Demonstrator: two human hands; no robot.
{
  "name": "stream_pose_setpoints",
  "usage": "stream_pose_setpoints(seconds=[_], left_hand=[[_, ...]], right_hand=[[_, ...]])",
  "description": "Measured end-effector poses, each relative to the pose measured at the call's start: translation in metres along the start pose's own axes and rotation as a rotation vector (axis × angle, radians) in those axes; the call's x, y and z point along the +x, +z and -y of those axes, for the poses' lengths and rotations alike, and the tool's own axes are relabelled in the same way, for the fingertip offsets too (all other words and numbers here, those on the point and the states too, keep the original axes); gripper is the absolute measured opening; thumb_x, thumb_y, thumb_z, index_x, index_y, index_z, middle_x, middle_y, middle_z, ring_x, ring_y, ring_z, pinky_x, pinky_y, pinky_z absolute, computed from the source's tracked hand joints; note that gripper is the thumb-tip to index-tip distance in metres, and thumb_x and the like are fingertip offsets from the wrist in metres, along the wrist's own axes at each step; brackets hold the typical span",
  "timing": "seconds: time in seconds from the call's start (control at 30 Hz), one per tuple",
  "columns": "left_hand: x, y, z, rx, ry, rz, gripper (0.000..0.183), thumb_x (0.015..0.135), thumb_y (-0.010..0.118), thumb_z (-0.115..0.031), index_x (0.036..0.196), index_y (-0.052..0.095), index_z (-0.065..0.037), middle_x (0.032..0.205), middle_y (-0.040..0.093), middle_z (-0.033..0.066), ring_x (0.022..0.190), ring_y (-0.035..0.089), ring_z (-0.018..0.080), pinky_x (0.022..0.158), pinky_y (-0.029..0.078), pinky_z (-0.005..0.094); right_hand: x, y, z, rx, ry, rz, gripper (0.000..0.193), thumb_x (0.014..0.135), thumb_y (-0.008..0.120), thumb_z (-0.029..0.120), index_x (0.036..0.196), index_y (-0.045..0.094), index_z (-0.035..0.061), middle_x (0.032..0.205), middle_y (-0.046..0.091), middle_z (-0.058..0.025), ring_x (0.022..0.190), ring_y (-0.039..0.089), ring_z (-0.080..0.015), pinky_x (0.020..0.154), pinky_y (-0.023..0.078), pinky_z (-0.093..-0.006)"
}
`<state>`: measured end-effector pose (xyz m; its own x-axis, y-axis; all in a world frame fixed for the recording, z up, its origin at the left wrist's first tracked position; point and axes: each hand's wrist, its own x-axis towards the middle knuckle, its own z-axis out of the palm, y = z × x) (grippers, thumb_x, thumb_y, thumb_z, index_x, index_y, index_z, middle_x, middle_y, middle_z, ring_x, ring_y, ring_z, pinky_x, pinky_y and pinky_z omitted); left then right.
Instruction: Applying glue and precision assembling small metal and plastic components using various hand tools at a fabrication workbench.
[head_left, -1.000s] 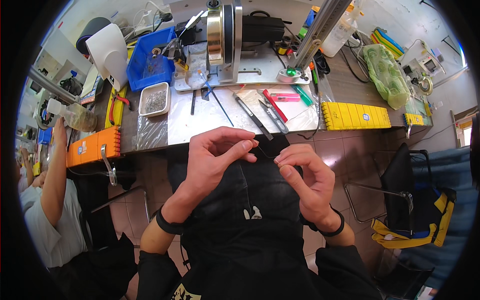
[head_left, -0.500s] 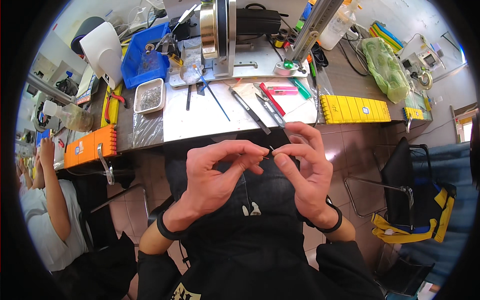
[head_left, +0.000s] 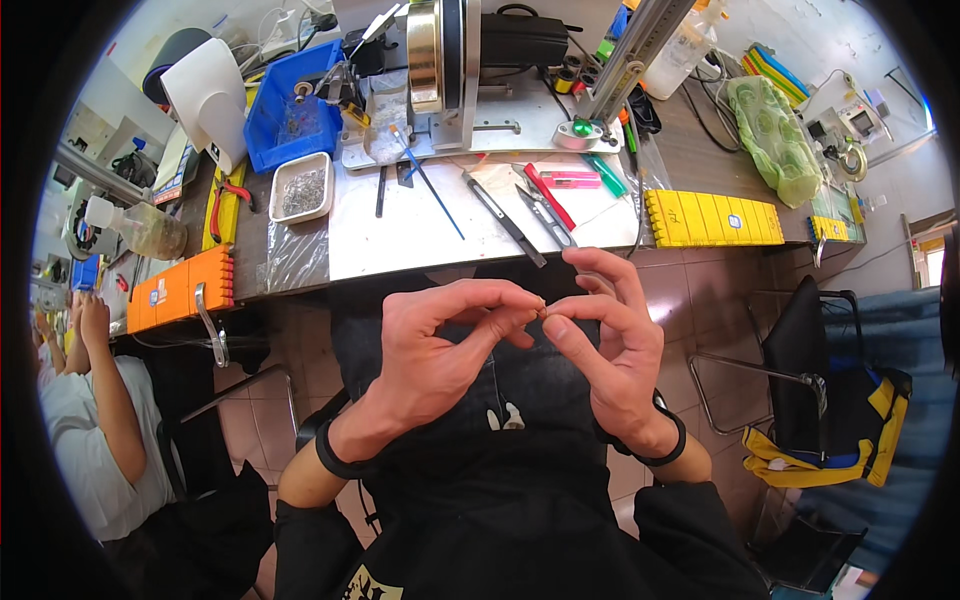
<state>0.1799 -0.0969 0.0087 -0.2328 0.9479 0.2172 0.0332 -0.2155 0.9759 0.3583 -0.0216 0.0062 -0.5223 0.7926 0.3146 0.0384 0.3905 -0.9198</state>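
My left hand (head_left: 436, 352) and my right hand (head_left: 620, 355) meet fingertip to fingertip in front of the bench edge, above my lap. Each is closed in a pinch, thumb against index finger. A tiny brownish piece (head_left: 542, 310) shows between the fingertips, too small to name. The right hand's other fingers are raised and bent. Just beyond the hands, on a white sheet (head_left: 385, 245), lie a slim dark tool (head_left: 503, 217), a grey-handled cutter (head_left: 545, 217), a red-handled tool (head_left: 549, 196) and a thin blue brush (head_left: 434, 198).
A white dish of small metal bits (head_left: 302, 190) stands by a blue bin (head_left: 290, 120). Red-handled pliers (head_left: 216, 208) lie further left. A metal stand (head_left: 468, 90) rises behind. Orange (head_left: 178, 293) and yellow (head_left: 712, 218) blocks line the front edge. Another person's arm (head_left: 112, 385) is at left.
A small dark piece that showed between my fingertips is now mostly covered, and the fingertips have come closer together. Otherwise both hands have barely moved. The view has shifted slightly.
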Motion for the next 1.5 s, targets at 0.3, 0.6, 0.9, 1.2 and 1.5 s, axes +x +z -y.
stream_pose_setpoints(seconds=[0.3,0.6,0.9,1.2,1.5], left_hand=[[0.001,0.000,0.002,-0.086,-0.017,0.009,0.012,0.091,0.067,0.004,0.103,0.069,0.005,0.096,0.074,0.0164,0.077,0.073,0.0203,0.068,0.060,0.0277],[0.001,0.001,0.002,-0.050,-0.008,0.027,0.011,0.091,0.067,0.005,0.103,0.069,0.005,0.097,0.074,0.0162,0.077,0.073,0.0194,0.068,0.060,0.0276],[0.002,-0.002,0.002,-0.015,0.006,0.057,0.013,0.091,0.066,0.005,0.104,0.069,0.004,0.097,0.074,0.0154,0.077,0.073,0.0183,0.067,0.060,0.0269],[0.004,-0.002,0.000,-0.121,-0.152,0.082,0.028,0.093,0.068,-0.001,0.120,0.066,0.003,0.101,0.074,0.0172,0.076,0.072,0.0175,0.068,0.061,0.0279],[0.005,-0.007,0.015,-0.309,-0.149,0.171,0.036,0.093,0.067,-0.004,0.129,0.063,0.002,0.113,0.070,0.0201,0.080,0.070,0.0170,0.073,0.060,0.0287]], right_hand=[[0.000,0.000,0.001,0.014,0.010,0.007,0.011,0.084,0.075,0.010,0.095,0.076,0.0083,0.130,0.057,-0.0110,0.123,0.053,-0.0239,0.103,0.038,-0.0399],[-0.001,0.000,0.001,0.027,0.020,0.013,0.010,0.084,0.075,0.010,0.094,0.076,0.0077,0.131,0.058,-0.0110,0.122,0.053,-0.0238,0.103,0.039,-0.0402],[-0.001,0.000,0.001,0.062,0.051,0.021,0.011,0.084,0.075,0.010,0.094,0.076,0.0075,0.130,0.059,-0.0116,0.123,0.053,-0.0238,0.104,0.038,-0.0405],[-0.001,-0.001,0.002,0.090,0.084,0.033,0.009,0.085,0.074,0.009,0.093,0.074,0.0055,0.130,0.059,-0.0120,0.121,0.055,-0.0232,0.105,0.038,-0.0396],[-0.005,0.000,0.006,0.199,0.105,0.053,0.009,0.085,0.073,0.006,0.094,0.073,0.0040,0.130,0.057,-0.0119,0.122,0.054,-0.0222,0.105,0.038,-0.0387]])
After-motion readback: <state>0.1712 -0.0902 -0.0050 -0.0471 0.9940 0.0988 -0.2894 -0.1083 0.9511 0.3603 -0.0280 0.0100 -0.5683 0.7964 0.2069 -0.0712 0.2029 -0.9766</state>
